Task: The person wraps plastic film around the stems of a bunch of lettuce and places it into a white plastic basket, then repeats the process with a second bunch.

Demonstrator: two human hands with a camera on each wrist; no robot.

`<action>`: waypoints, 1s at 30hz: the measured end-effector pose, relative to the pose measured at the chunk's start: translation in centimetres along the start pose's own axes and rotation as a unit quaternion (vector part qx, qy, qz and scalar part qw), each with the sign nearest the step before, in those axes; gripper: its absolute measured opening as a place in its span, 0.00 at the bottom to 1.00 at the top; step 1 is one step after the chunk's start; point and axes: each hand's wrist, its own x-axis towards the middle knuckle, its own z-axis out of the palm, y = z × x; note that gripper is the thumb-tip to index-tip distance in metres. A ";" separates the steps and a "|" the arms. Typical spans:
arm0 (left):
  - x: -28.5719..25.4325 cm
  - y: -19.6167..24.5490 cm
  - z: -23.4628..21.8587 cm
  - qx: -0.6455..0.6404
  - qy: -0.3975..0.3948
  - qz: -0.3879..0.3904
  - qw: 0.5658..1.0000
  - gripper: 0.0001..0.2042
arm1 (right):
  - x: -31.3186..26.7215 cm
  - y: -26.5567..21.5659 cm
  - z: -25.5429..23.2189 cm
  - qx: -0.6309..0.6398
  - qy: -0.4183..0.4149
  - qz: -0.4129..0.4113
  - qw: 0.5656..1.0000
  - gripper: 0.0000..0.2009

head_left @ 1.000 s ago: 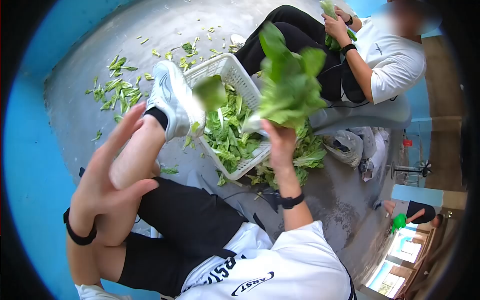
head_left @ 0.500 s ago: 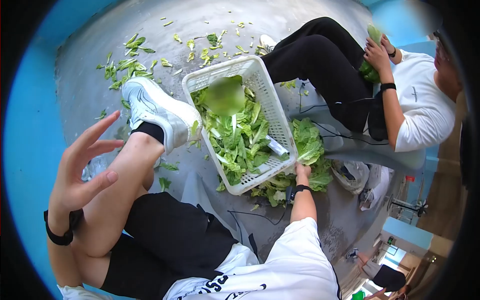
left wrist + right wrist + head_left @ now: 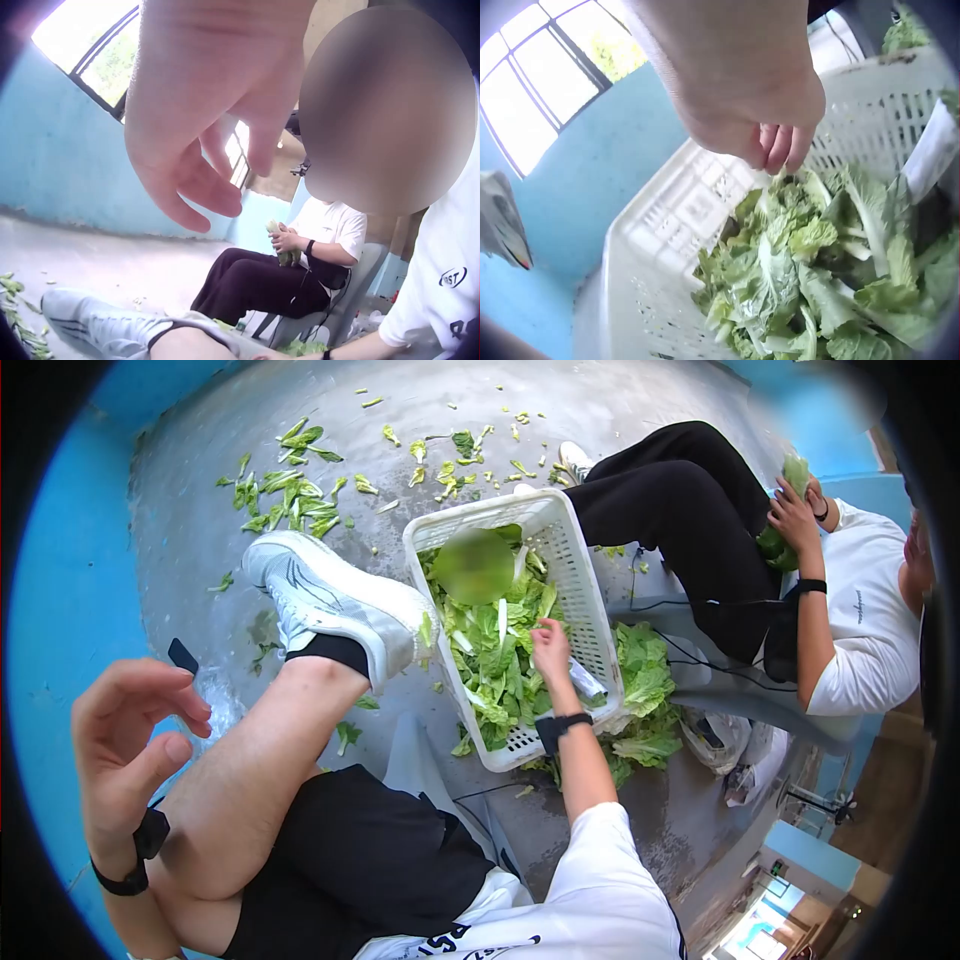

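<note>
My right hand reaches over the leaf-filled white plastic crate, its bent fingertips right at the heap of green cabbage leaves. In the right wrist view, the fingers hang loosely curved above the leaves, with no item showing in them. Raised beside the bent knee, my left hand has its thumb and fingers apart and loosely curved, holding nothing. A pile of leafy greens lies on the floor against the crate's right side. A pale, smooth strip lies inside the crate's near right corner.
Loose leaf scraps litter the floor beyond my white shoe. Another person, seated at the right, holds a leafy vegetable. Black cables run near that seat, with plastic bags behind the leaf pile.
My right hand carried a leafy head, lowered it to the pile right of the crate, and now is over the crate without it. My left hand's fingers have curved more.
</note>
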 end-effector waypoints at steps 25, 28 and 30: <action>0.6 -0.5 -1.8 -0.039 0.057 -0.088 0.994 0.11 | -6.6 -6.9 -1.0 -0.373 0.021 0.036 0.927 0.37; 0.3 -0.2 -1.6 -0.028 0.056 -0.076 0.995 0.10 | -7.9 -16.5 -1.1 -0.106 0.012 -0.114 0.988 0.26; -0.1 -0.2 -1.6 -0.029 0.055 -0.073 0.995 0.10 | -9.7 -23.0 -0.2 0.054 -0.039 -0.187 0.980 0.20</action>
